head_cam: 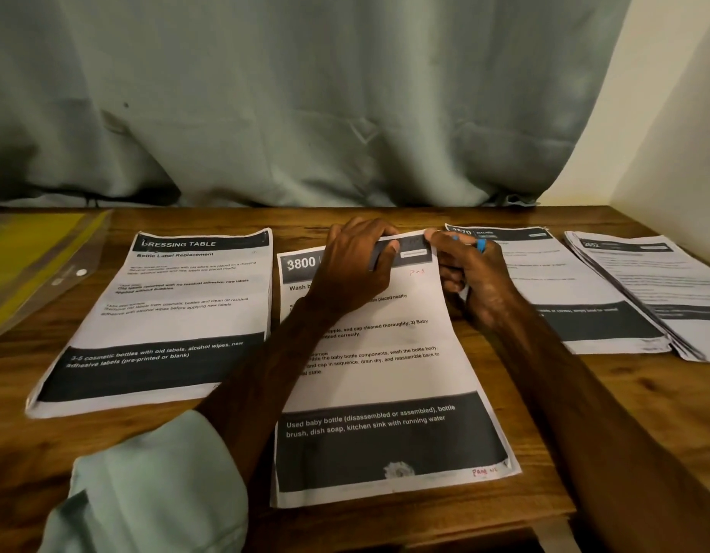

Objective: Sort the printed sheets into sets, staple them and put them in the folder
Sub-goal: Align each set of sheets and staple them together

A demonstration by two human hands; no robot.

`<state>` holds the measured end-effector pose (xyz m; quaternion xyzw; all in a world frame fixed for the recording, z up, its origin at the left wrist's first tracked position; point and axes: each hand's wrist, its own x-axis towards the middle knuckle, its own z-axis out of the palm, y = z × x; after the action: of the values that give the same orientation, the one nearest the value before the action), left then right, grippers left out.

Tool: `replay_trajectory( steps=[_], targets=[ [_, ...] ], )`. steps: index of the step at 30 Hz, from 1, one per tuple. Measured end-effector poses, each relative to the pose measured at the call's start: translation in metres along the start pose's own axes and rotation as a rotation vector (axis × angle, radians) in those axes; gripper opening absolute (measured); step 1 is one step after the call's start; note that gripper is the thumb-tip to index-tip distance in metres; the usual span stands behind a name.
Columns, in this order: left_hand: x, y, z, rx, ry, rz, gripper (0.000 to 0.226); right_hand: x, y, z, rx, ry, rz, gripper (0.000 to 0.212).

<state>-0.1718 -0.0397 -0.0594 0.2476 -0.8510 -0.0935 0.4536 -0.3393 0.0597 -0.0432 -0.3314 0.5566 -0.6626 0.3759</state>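
Fingers of the left hand (357, 269) curl over the top edge of the 3800 set (385, 377), centre frame, right of the folder (34, 265) at the left edge. The right hand (473, 281) grips a blue object (481, 245), probably a stapler, at that set's upper right corner. Square all edges flush, then staple clear of the print.
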Motion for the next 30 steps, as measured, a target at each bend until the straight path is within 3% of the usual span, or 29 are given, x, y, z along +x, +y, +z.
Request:
replay_trajectory(
  steps=[3,7,9,13,15,20,27,30],
  targets=[
    [0.001,-0.003,-0.002,-0.019,0.026,-0.019,0.023,0.003,-0.001,0.0,-0.11,0.079,0.056,0.049],
    [-0.001,-0.004,-0.004,-0.089,0.069,-0.067,0.02,0.005,-0.007,0.008,-0.154,0.177,0.215,0.031],
    [-0.002,-0.005,-0.004,-0.136,0.093,-0.096,0.019,0.004,-0.004,0.006,-0.331,0.221,0.141,0.025],
    [0.0,-0.005,-0.009,-0.216,0.187,-0.087,0.02,-0.007,0.002,-0.001,-1.035,0.155,-0.138,0.033],
    [0.0,-0.002,-0.013,-0.236,0.208,-0.079,0.02,-0.011,0.002,0.002,-1.147,0.11,-0.2,0.032],
    [-0.001,-0.004,-0.012,-0.23,0.192,-0.068,0.017,-0.018,0.011,0.009,-1.248,0.046,-0.338,0.03],
    [-0.002,-0.001,-0.014,-0.246,0.189,-0.045,0.009,-0.012,0.015,0.003,-1.293,-0.004,-0.334,0.026],
    [-0.002,0.0,-0.016,-0.251,0.191,-0.068,0.013,-0.014,0.008,0.004,-1.245,0.071,-0.386,0.027]
  ],
)
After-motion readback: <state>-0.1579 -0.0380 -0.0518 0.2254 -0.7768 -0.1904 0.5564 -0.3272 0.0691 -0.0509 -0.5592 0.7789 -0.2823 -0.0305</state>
